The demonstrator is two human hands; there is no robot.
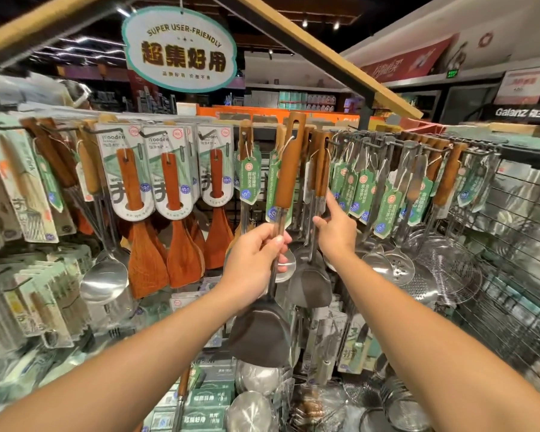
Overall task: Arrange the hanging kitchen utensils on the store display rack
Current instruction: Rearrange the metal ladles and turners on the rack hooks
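Wood-handled spatula (pixel 286 169) in left hand (pixel 256 260) grip; right hand (pixel 335 227) finger-spread near rack (pixel 418 145).

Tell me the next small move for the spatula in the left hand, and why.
Probably move the spatula right and slip its handle slot over the hook: the left hand holds it off the rack with the slot above the hooks, while the right hand steadies the matching turners hanging there.
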